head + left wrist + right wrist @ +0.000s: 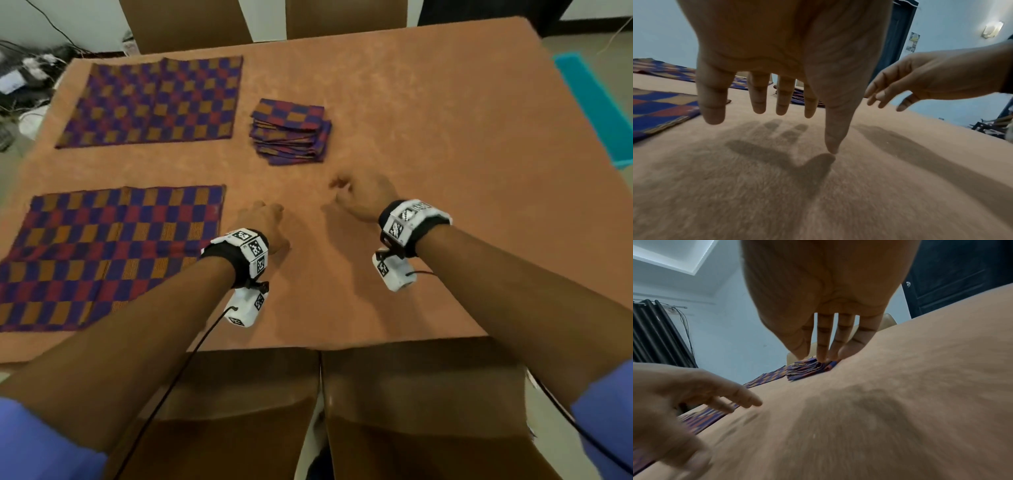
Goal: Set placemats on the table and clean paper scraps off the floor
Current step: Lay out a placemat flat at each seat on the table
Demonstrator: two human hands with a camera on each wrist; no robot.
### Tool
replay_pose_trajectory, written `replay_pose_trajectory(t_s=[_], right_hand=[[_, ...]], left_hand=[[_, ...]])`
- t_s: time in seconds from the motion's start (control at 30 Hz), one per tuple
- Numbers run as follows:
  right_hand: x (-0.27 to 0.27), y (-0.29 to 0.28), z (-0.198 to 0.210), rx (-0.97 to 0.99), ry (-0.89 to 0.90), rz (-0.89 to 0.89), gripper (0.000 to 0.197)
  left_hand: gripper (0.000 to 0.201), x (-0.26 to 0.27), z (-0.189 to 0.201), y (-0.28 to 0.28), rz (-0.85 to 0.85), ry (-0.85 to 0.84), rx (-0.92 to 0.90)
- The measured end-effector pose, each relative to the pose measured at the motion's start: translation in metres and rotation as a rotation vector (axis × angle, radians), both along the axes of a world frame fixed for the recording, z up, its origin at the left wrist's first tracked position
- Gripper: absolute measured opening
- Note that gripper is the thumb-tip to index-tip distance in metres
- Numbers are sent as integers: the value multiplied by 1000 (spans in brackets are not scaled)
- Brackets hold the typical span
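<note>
Two checked placemats in purple, red and orange lie spread flat on the brown table (428,120): one at the far left (154,102), one at the near left (102,257). A stack of folded placemats (291,132) sits mid-table, also seen low in the right wrist view as the stack (809,369). My left hand (263,219) hovers over bare table just right of the near mat, fingers straight and spread (758,97), holding nothing. My right hand (359,195) hangs a little short of the stack, fingers extended (824,340) and empty.
Brown chair backs stand at the near edge (411,394) and the far edge (185,24). A teal object (596,106) lies on the floor to the right. Cables and clutter (24,78) sit on the floor at the far left. The table's right half is bare.
</note>
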State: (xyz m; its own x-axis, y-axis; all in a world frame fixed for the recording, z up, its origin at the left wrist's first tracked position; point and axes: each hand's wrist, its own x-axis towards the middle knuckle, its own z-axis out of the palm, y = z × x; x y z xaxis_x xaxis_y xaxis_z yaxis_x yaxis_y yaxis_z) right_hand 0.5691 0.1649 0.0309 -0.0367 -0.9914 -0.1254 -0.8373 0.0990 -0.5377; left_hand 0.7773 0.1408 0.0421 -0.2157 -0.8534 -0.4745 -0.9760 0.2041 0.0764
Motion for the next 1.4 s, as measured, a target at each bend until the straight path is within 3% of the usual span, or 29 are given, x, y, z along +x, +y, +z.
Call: replay_pose_trajectory(t_s=[0.27, 0.43, 0.63, 0.8, 1.0, 1.13, 1.23, 1.4], right_hand=[[17, -130, -15, -182, 89, -56, 38], [13, -168, -40, -164, 195, -121, 39], [6, -183, -42, -230, 238, -229, 31], [-6, -178, -7, -443, 32, -368, 29], [-33, -152, 67, -490, -5, -146, 28], [-39, -118, 109, -431, 80, 66, 21], [-35, -89, 126, -405, 110, 189, 18], [-28, -40, 140, -356, 116, 288, 18]], left_hand=[[70, 14, -34, -29, -22, 88, 9], [74, 14, -39, -31, 13, 125, 40], [72, 14, -34, -30, 36, 167, 75], [70, 11, -35, -34, 8, 118, 94], [72, 11, -22, -28, -36, 66, 53], [74, 8, 1, -12, 57, 299, 24], [98, 13, 13, -6, 250, 606, -146], [107, 17, 33, 2, 65, 811, -333]])
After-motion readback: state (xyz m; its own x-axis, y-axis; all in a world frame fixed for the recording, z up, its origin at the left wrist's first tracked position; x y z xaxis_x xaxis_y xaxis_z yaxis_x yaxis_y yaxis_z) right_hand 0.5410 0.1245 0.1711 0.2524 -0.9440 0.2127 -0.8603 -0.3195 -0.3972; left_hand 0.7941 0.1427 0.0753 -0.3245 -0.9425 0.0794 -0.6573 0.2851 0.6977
